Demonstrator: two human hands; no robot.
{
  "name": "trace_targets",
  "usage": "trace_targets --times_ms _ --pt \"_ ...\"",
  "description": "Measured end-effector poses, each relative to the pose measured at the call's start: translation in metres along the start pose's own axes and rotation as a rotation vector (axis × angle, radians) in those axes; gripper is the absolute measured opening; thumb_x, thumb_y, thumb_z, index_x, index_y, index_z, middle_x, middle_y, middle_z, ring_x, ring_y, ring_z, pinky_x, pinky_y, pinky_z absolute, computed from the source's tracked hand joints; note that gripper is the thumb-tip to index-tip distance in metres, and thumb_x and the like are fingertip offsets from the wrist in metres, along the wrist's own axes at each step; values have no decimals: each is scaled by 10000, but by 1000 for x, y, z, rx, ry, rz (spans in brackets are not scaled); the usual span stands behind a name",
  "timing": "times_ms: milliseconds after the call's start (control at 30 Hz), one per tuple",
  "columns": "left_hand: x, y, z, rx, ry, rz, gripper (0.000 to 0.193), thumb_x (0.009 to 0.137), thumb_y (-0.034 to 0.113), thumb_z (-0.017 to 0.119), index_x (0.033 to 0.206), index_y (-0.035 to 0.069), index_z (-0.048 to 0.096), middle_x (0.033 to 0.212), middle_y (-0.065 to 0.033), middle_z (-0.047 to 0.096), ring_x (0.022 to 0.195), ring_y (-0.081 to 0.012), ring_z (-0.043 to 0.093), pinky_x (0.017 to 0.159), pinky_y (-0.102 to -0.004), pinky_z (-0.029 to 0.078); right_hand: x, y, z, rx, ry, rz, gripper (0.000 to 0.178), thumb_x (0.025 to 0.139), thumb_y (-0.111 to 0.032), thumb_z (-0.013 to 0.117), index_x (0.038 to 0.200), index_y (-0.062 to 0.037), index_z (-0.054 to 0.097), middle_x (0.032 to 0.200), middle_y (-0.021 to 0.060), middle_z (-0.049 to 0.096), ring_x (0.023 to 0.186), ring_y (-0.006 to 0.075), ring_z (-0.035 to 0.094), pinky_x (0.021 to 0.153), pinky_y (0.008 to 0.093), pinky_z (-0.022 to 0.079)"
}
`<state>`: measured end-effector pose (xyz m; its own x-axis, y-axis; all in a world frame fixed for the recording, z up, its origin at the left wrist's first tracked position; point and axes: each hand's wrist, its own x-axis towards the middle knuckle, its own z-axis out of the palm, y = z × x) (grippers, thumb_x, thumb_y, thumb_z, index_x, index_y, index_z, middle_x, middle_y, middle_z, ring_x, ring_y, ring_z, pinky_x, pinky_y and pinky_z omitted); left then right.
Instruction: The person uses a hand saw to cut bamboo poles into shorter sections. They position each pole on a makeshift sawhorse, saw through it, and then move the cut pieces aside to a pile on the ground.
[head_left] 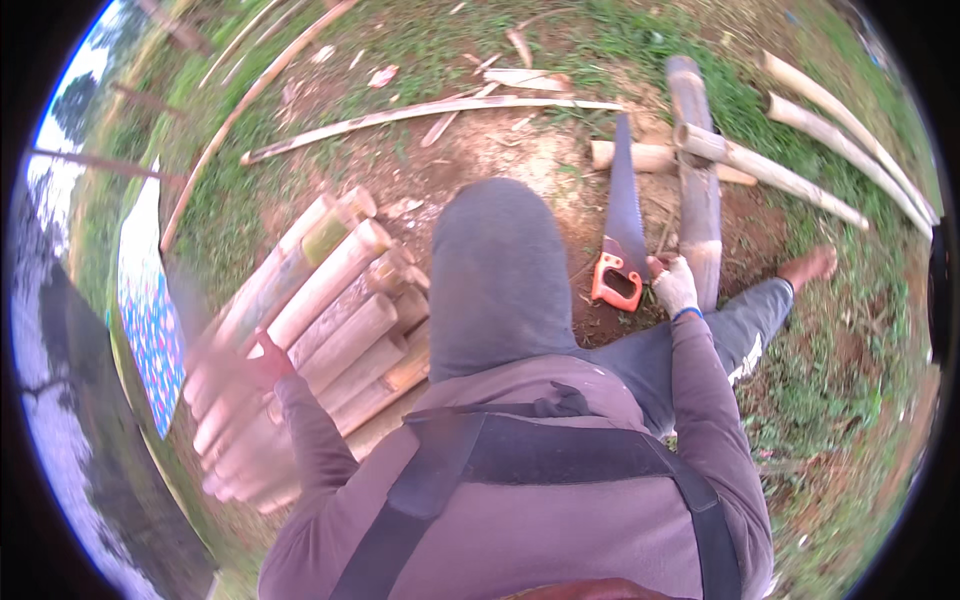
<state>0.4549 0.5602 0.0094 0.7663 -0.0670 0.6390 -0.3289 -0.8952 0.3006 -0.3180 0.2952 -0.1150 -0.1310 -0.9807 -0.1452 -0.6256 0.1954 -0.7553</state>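
My left hand (270,364) reaches over a pile of cut bamboo pieces (343,268); its fingers are smeared by motion, so I can't make out whether it grips one. In a pale glove with bare fingertips, my right hand (675,286) is closed beside a thick bamboo pole (705,235). Whatever is inside those fingers, if anything, is hidden. Just left of that hand is a handsaw (624,200) with an orange handle, its blade pointing away from me. No fingers pass through the handle's opening.
Another bamboo pole (770,175) rests across the thick one, over a short bamboo piece (640,156). Long poles (845,150) lie at the far right. A split bamboo strip (420,115) stretches across sawdust-strewn ground ahead. Patterned cloth (150,320) is at the left. My bent knee (500,270) rises between my hands.
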Motion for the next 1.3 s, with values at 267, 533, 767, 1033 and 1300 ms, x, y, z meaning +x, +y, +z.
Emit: trace_targets --times_ms 267,533,767,1033,1300 --pt "-95 439 -54 -1240 -1074 658 535 987 195 813 1438 -16 618 1331 -149 689 1208 -248 676 1096 -400 525 -51 -97 0 -927 -595 -169 389 911 -336 804 1229 -112 811 1332 126 754 1239 325 723 1016 502 561" --pt "-240 611 -200 -841 -1284 1855 503 968 211 826 1395 4 660 1225 -141 763 1118 -212 718 1008 -386 570 -54 -90 -2 -715 -565 -142 382 895 -297 799 1220 -98 785 1222 112 803 1169 288 763 919 443 577" --pt "-292 721 -128 -1214 -1340 1131 387 1026 261 771 1310 7 709 1145 -130 786 1056 -195 741 928 -361 589 -108 -128 -110 1025 115 -148 504 874 -234 760 1306 -24 606 870 34 602 798 181 588 746 331 496" --pt "-424 765 -130 -635 -1200 1807 974 874 604 844 1590 40 503 1399 -272 697 1314 -392 681 1141 -483 522 -216 -103 -227 878 1024 -97 455 866 -168 728 1261 9 588 1048 63 618 911 152 590 835 306 494" --pt "-499 768 -127 -359 -1129 2054 808 883 589 817 1441 63 563 1355 -196 718 1272 -401 691 1075 -526 544 -238 63 -198 -444 870 634 310 933 -149 713 1185 -16 592 937 206 659 866 387 659 760 486 520"
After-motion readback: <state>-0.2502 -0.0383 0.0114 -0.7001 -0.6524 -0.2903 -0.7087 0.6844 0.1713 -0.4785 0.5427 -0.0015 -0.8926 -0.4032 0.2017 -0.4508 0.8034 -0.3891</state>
